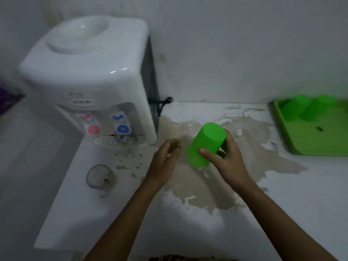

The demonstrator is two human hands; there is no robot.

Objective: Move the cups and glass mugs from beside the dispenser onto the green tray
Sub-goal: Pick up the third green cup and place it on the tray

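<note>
The green tray point(293, 142) runs off the right edge, and the cups point(301, 110) on it blur together, their number unclear. The right hand point(226, 157) hides part of the green cup point(205, 144). The dispenser point(90, 76) label is too smeared to read
</note>
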